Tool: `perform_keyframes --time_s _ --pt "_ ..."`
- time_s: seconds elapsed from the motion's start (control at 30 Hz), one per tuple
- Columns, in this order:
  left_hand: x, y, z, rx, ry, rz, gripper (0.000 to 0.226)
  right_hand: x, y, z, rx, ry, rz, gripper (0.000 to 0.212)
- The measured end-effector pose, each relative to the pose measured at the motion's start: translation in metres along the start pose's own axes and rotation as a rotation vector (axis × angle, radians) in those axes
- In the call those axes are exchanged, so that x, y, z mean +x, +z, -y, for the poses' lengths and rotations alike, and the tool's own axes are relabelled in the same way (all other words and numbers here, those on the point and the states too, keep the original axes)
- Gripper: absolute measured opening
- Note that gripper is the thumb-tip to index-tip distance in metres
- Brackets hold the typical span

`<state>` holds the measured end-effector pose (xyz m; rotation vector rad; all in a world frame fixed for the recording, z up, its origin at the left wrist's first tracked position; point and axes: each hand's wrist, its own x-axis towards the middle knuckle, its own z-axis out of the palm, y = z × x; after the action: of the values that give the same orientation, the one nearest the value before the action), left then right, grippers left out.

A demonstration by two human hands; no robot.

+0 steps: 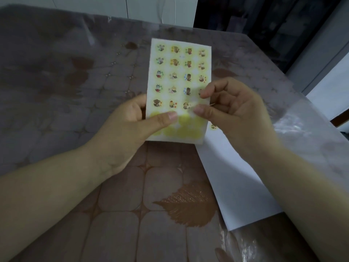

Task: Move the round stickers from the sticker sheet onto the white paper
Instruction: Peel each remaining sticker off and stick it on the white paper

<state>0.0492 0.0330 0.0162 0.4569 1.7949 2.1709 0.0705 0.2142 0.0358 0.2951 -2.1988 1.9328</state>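
Sticker sheet (177, 72) is held clear of the desk (94, 224) by the left hand (120, 133). The thumb presses its lower front with the fingers behind, which braces the sheet against the peel.

The right hand (234, 112) works at the sheet's right edge, fifth row. Thumb and forefinger close on a round sticker (195, 105), apparently lifting its rim. The bottom rows show only plain yellow circles, so peeling appears to run upward.

White paper (236, 176) lies flat on the desk beneath the right hand, near for a short transfer. One placed sticker (213, 126) already sits near its top corner.
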Motion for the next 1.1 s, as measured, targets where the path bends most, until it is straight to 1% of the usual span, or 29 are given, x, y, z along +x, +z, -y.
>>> perform_keyframes --time_s 0.07,0.13,0.23,0.43,0.47,0.5,0.53,0.57,0.6,0.67,0.7,0.77,0.8,0.83,0.9,0.93,1.1 --pt "0.0 0.0 -0.001 -0.132 -0.066 0.004 0.033 -0.001 0.001 0.001 0.019 -0.015 -0.008 0.022" --pt "-0.001 0.001 -0.001 -0.214 -0.097 0.0 0.032 -0.002 0.004 0.001 0.016 -0.037 -0.007 0.022" --pt "-0.003 0.002 -0.002 -0.189 -0.108 -0.02 0.036 -0.002 0.006 -0.002 -0.004 -0.078 -0.013 0.021" --pt "-0.005 -0.001 -0.002 -0.152 -0.175 0.008 0.034 -0.003 0.006 -0.01 -0.066 -0.13 -0.052 0.021" --pt "-0.005 -0.003 -0.001 -0.112 -0.178 0.021 0.036 -0.003 0.006 -0.01 -0.091 -0.148 -0.056 0.021" --pt "-0.004 -0.005 0.001 -0.033 -0.182 0.016 0.049 -0.003 0.005 -0.011 -0.125 -0.17 -0.062 0.022" --pt "-0.004 -0.009 0.004 0.053 -0.184 0.0 0.068 -0.002 0.005 -0.011 -0.163 -0.192 -0.069 0.022" --pt "-0.004 -0.01 0.004 0.091 -0.181 -0.014 0.083 -0.002 0.005 -0.012 -0.2 -0.21 -0.078 0.022" --pt "-0.005 -0.01 0.003 0.097 -0.176 -0.021 0.089 -0.001 0.005 -0.013 -0.23 -0.221 -0.09 0.024" --pt "-0.006 -0.01 0.002 0.148 -0.157 -0.01 0.093 -0.001 0.004 -0.014 -0.257 -0.22 -0.112 0.025" --pt "-0.006 -0.008 0.002 0.152 -0.149 0.003 0.087 -0.001 0.004 -0.014 -0.269 -0.219 -0.121 0.025" --pt "-0.004 -0.007 0.004 0.026 -0.163 0.014 0.055 -0.001 0.004 -0.015 -0.298 -0.227 -0.138 0.023" --pt "-0.005 -0.006 0.003 -0.009 -0.177 0.013 0.046 -0.001 0.004 -0.015 -0.313 -0.237 -0.145 0.022" --pt "-0.003 -0.008 0.005 0.008 -0.185 0.002 0.044 -0.001 0.004 -0.016 -0.325 -0.248 -0.15 0.022" --pt "-0.001 -0.012 0.006 0.1 -0.168 -0.004 0.053 -0.002 0.004 -0.016 -0.336 -0.268 -0.152 0.02" --pt "0.0 -0.014 0.006 0.105 -0.176 -0.009 0.055 -0.002 0.004 -0.016 -0.339 -0.276 -0.152 0.021" --pt "0.003 -0.019 0.009 0.109 -0.188 -0.001 0.051 -0.002 0.004 -0.016 -0.349 -0.303 -0.13 0.029"
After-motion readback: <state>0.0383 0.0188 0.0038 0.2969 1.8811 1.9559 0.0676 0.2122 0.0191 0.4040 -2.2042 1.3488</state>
